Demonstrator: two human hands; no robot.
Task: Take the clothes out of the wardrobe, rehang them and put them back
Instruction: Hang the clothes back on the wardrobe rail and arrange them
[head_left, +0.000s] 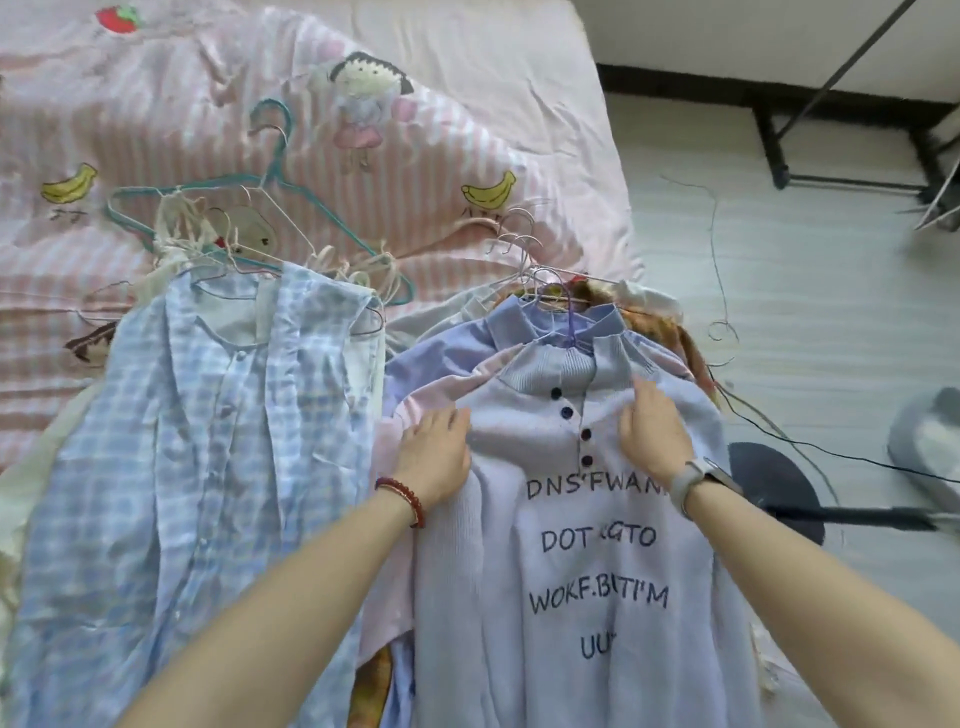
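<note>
Both hands press flat on the lettered sweater.

Bare quilt beyond hangers, clothes piles cover near bed, floor right crossed by cable

Dark stitched capital lettering in four lines on the front of the pale lilac knit sweater, below its row of dark buttons. Top line, "DNS'FWAN", starting just below and between the left grip and the right grip, its end hidden behind the right wrist. Next line down, toward the forearms: "DOT", then a creased letter that cannot be read, then "GTO". Third line: "WOKF.BITI'M", partly distorted by a fold. Lowest line: "UU", cut off by a crease. Small dark marks under the bananas printed on the bed cover, well beyond both grips, too small to read.
</note>
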